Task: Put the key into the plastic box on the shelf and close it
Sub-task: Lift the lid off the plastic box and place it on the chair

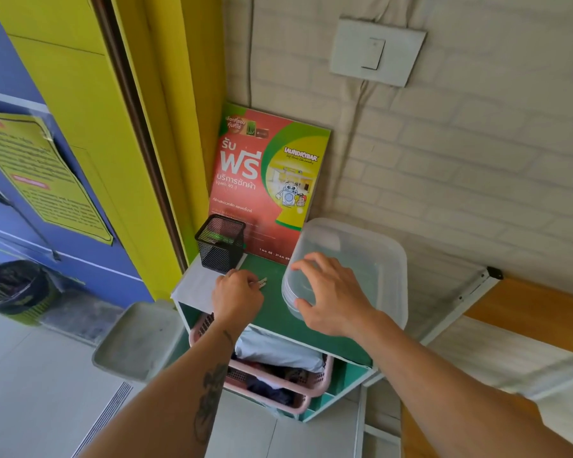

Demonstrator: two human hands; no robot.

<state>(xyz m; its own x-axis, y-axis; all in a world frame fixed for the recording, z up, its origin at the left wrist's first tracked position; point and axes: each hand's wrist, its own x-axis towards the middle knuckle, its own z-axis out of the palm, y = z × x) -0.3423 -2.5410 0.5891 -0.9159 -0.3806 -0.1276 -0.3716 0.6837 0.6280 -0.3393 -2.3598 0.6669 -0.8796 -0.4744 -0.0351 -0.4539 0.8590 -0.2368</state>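
A small silver key point(262, 282) pokes out from the fingers of my left hand point(237, 298), which is closed around it just above the green shelf top point(272, 312). To its right stands a clear plastic box point(371, 259) with its lid on. My right hand point(331, 299) rests on the box's near left corner, thumb and fingers spread over the lid edge. Key and box are a short gap apart.
A black mesh pen holder point(220, 242) stands at the shelf's back left. A red and green laundry poster point(265, 180) leans on the brick wall behind. Below the top, pink baskets point(298, 388) hold clothes. A yellow door frame point(113, 127) lies left, a wooden bench point(526, 312) right.
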